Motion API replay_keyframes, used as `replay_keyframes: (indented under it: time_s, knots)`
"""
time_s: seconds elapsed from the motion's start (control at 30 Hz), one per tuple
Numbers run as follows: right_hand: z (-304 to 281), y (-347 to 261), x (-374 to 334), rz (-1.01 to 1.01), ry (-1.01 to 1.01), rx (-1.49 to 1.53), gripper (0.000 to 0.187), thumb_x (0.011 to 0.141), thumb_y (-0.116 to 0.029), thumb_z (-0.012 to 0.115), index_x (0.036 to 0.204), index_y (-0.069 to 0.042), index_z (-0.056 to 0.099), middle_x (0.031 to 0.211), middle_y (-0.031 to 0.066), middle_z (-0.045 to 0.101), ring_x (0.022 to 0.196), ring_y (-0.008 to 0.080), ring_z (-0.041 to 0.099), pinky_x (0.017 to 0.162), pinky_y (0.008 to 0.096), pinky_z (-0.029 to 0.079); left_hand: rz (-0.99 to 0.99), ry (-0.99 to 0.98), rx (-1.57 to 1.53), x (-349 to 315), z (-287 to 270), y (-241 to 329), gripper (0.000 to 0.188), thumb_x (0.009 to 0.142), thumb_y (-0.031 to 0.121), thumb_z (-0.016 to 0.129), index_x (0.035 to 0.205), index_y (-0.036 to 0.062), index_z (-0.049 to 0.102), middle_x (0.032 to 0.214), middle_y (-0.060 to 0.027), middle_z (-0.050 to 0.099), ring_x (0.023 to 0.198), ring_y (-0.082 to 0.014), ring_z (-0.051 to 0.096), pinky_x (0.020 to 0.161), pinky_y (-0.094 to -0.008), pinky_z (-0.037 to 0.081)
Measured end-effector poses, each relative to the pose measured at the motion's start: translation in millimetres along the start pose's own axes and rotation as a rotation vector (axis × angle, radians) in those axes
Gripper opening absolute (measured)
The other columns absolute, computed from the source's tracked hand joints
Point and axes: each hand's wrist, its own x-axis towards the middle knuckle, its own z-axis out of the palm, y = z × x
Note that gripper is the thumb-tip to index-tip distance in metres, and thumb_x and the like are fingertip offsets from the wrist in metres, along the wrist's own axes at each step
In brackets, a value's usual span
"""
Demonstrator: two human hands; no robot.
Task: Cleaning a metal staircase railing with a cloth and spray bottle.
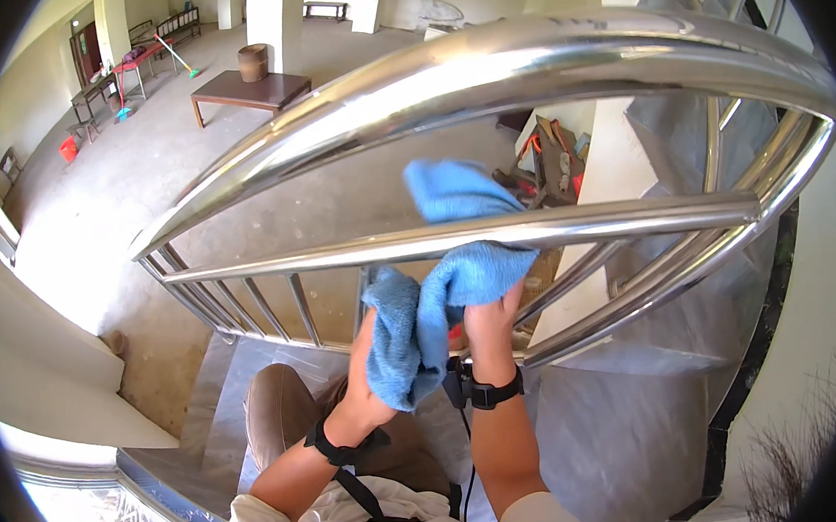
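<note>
A blue towel (477,274) is passed around the straight metal rail (340,251) of a stair railing. One end of it flares up on the far side of the rail; the rest hangs toward me. My right hand (488,326) is closed on the towel just beneath the rail, its fingers partly covered by the cloth. Lower and to the left, my left hand (363,357) grips the bunched hanging part, which hides most of its fingers. Above both hands curves a thick polished handrail (540,58). Black bands circle both wrists.
Marble steps (595,433) lie under me, with more stairs (686,145) rising at right. Thin balusters (302,303) stand below the rail. On the floor beyond are a low brown table (232,92) with a bucket (253,63), a red bucket (68,149), and a tool pile (554,159).
</note>
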Motion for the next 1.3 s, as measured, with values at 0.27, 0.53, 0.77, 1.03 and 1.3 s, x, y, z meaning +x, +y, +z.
replay_keyframes:
  time_s: [0.27,0.53,0.77,1.03,1.3]
  knots:
    - [12.4,10.3,18.2,-0.12,0.052,-0.071,0.032,0.081,-0.016,0.076,0.106,0.0,0.062,0.097,0.0085,0.068,0.088,0.0221,0.066,0.082,0.0371,0.052,0.151,-0.368,0.106,20.5,-10.5,-81.4,0.06,0.096,0.024,0.061,0.146,-0.0013,0.039,0.142,-0.0163,0.052,0.13,-0.0285,0.051,0.11,-0.0392,0.037]
    - [20.4,-4.7,12.0,-0.061,0.039,0.185,0.03,0.087,-0.011,0.072,0.109,0.001,0.057,0.095,0.0095,0.067,0.087,0.0211,0.066,0.081,0.0348,0.053,-0.159,-0.34,-0.334,36.8,-3.8,-107.7,0.071,0.087,0.008,0.073,0.148,0.0015,0.039,0.136,-0.0066,0.056,0.122,-0.0143,0.052,0.107,-0.0338,0.041]
    - [12.1,-3.5,16.7,-0.108,0.035,0.207,0.024,0.086,-0.005,0.07,0.106,0.0,0.057,0.093,0.0066,0.065,0.083,0.0162,0.063,0.079,0.032,0.052,-0.125,-0.397,-0.249,44.7,12.6,-102.8,0.051,0.074,0.0,0.076,0.123,0.0006,0.06,0.108,-0.0053,0.07,0.101,-0.0136,0.063,0.091,-0.0316,0.05]
    - [1.4,-36.4,55.3,-0.113,-0.291,0.192,0.026,0.085,0.002,0.066,0.11,0.001,0.06,0.103,0.0053,0.065,0.094,0.014,0.062,0.086,0.0303,0.05,0.136,-0.179,0.266,50.0,31.6,-84.2,0.051,0.068,0.009,0.081,0.115,0.0027,0.063,0.095,-0.0148,0.071,0.09,-0.026,0.07,0.08,-0.0361,0.054]
    - [-4.4,-22.5,47.6,0.195,-0.223,0.421,0.033,0.088,-0.001,0.059,0.121,0.002,0.06,0.11,0.0082,0.066,0.099,0.017,0.063,0.09,0.0327,0.051,0.334,-0.063,0.252,56.1,40.7,-78.3,0.057,0.071,0.017,0.083,0.122,0.0044,0.063,0.109,-0.0166,0.069,0.094,-0.0319,0.069,0.084,-0.0383,0.053]
